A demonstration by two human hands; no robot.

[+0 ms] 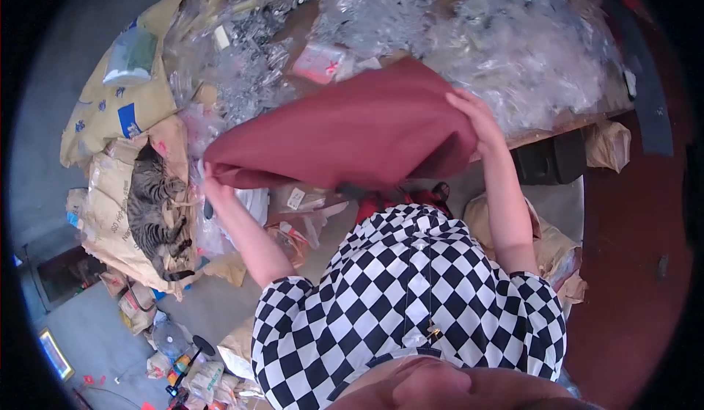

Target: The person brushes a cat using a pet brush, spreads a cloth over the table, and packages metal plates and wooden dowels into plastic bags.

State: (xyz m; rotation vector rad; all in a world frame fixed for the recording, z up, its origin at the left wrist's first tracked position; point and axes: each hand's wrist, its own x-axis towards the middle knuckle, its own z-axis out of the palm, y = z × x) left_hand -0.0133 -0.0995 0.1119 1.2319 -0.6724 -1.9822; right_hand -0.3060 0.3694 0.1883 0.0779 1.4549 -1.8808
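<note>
A dark red cloth (345, 127), folded or bag-like with a hollow fold along its lower edge, is spread in the air in front of my checkered shirt. My left hand (214, 186) grips its lower left corner, the fingers partly hidden by the fabric. At the upper right edge, my right hand (477, 120) holds the cloth, with fingers on the top side and the thumb out of sight. Beyond the cloth, clear plastic packets (513, 58) cover the table, and a pink-and-white packet (320, 61) lies close to its far edge.
A tabby cat (152, 208) lies on a brown paper sack (106, 205) at the left. Behind it is a tan sack (117, 105) with a clear-wrapped pack (130, 56) on top. A black bin (550, 159) stands under the table's right edge. Bags and bottles clutter the lower-left floor.
</note>
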